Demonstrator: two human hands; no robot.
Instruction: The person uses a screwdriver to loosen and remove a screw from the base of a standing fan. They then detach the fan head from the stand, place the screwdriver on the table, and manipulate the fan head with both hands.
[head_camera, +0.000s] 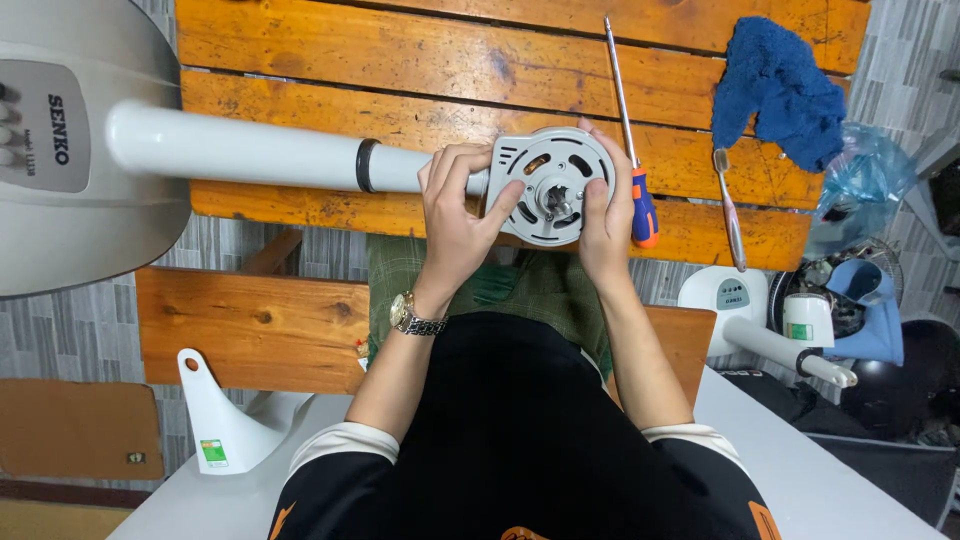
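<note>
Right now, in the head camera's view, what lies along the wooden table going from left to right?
Fan base → white pole → left hand → round motor housing → right hand → screwdriver → toothbrush → blue cloth.

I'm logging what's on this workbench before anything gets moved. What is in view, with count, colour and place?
fan motor housing: one, grey metal disc with slots, at the end of the pole, over the bench edge
fan pole: one, white with a black ring, lying across the bench
fan base: one, light grey, far left
wooden bench: one, orange-brown planks
screwdriver: one, blue and orange handle, right of the housing
toothbrush: one, pale, right of the screwdriver
cloth: one, blue, top right
second fan stand: one, white, on the floor at right
plastic bracket: one, white, lower left
wristwatch: one, metal, left wrist
left hand: grips the housing's left side
right hand: grips its right side
</note>
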